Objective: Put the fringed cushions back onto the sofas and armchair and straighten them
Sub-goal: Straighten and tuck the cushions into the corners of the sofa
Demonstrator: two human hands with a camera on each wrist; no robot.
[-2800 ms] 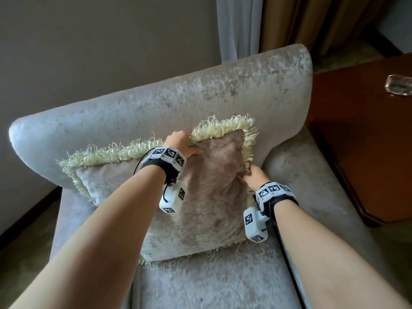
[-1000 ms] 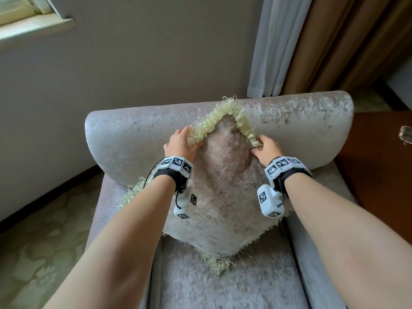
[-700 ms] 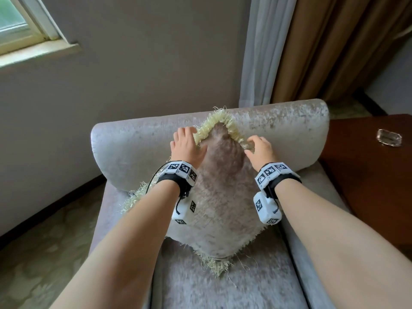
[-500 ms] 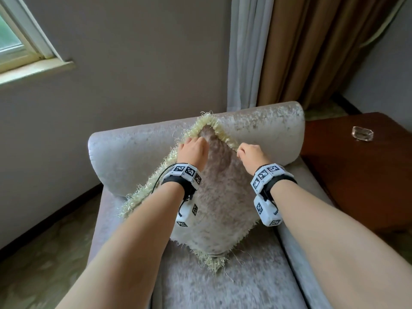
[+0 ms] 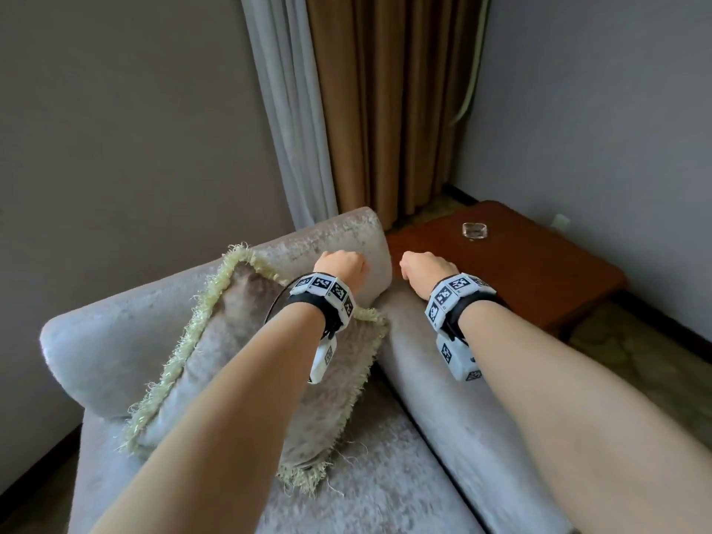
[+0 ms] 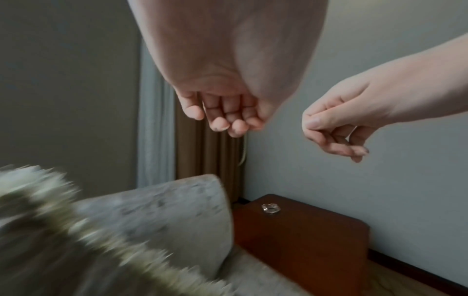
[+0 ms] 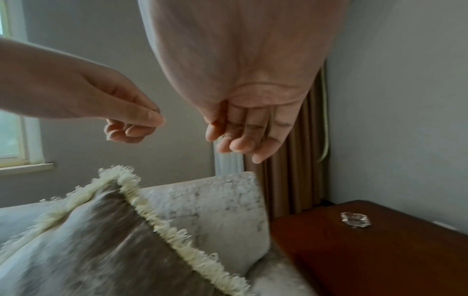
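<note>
A beige velvet cushion [image 5: 231, 333] with a pale green fringe stands on one corner like a diamond. It leans against the backrest of the grey velvet armchair [image 5: 123, 333]. My left hand [image 5: 341, 265] hovers above the cushion's right edge, in front of the backrest's right end. My right hand [image 5: 425, 267] hangs beside it over the right armrest. In the wrist views the left hand [image 6: 228, 120] and the right hand [image 7: 240, 138] have loosely curled fingers that hold nothing and touch nothing. The cushion [image 7: 101, 240] lies below them.
A dark wooden side table [image 5: 539, 279] stands right of the armchair in the room's corner, with a glass ashtray [image 5: 474, 230] on it. Grey and brown curtains [image 5: 377, 109] hang behind the backrest. Patterned carpet [image 5: 635, 364] shows at the right.
Both hands have let go of the cushion's top corner and lifted away to the right. The cushion stays leaning on the backrest. The view has swung right.
</note>
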